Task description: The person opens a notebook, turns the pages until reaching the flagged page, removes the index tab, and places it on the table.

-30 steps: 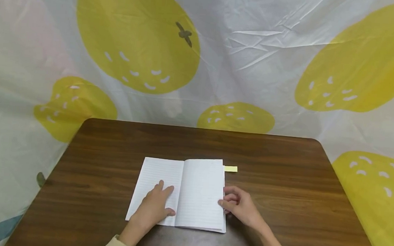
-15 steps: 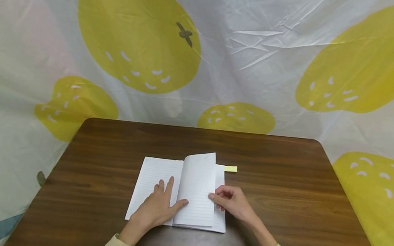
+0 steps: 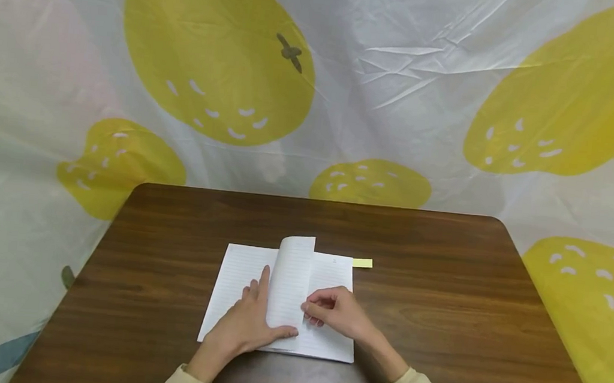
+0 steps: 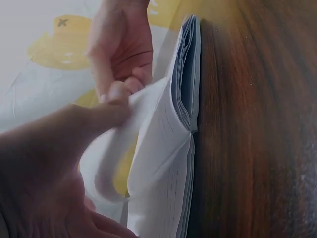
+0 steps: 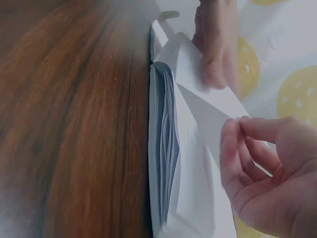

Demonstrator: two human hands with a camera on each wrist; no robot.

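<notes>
Two hands work one open white lined-paper notebook (image 3: 282, 301) lying flat on the dark brown wooden table (image 3: 439, 298). Your right hand (image 3: 338, 311) has its fingers curled, thumb and fingertips (image 5: 233, 141) pinching the outer edge of a single lined page (image 3: 291, 280); that page stands up from the spine, arched over towards your left. Under your right fingers lies the notebook's right-hand stack of pages, flat on the table. Your left hand (image 3: 248, 325) lies on the notebook's left-hand page with its fingers straight and spread, pressing the paper down; its thumb (image 3: 282, 334) reaches across to the foot of the lifted page, just beside the spine. The standing page rises between your two hands, touching your left thumb at its base and held by your right fingertips at its free edge. Beyond your right fingers, at the far right corner of the notebook, a small pale yellow paper sticky tab (image 3: 363, 262) pokes out past the page edge onto the table.
</notes>
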